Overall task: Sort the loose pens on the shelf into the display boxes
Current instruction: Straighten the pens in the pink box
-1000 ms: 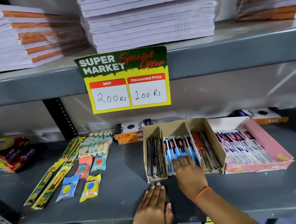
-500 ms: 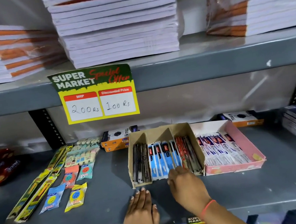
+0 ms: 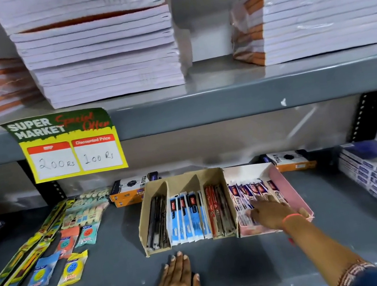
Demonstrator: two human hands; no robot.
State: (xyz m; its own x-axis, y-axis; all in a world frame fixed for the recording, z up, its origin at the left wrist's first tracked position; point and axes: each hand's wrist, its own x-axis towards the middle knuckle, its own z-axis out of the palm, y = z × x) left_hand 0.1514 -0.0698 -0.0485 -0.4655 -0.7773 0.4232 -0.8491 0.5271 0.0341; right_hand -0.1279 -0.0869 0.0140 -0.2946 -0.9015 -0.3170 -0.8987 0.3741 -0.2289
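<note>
Right of the brown cardboard three-slot box (image 3: 186, 211), right hand (image 3: 271, 212) lies spread on packaged pens (image 3: 247, 194) inside the pink cardboard tray (image 3: 288, 188); grasp unclear. Left hand (image 3: 177, 284) flat, empty, on grey shelf (image 3: 344, 229). Risk: sweeping fingers scatter packs.

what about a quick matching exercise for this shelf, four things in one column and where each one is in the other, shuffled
Things:
1. right hand
2. left hand
3. blue pen packs
4. price sign

Places:
A. flat on the grey shelf, in front of the cardboard box
B. hanging from the edge of the upper shelf
C. middle compartment of the cardboard box
D. on the pen packs in the pink box

Pairs: 1-D, 2-A, 3-C, 4-B
</note>
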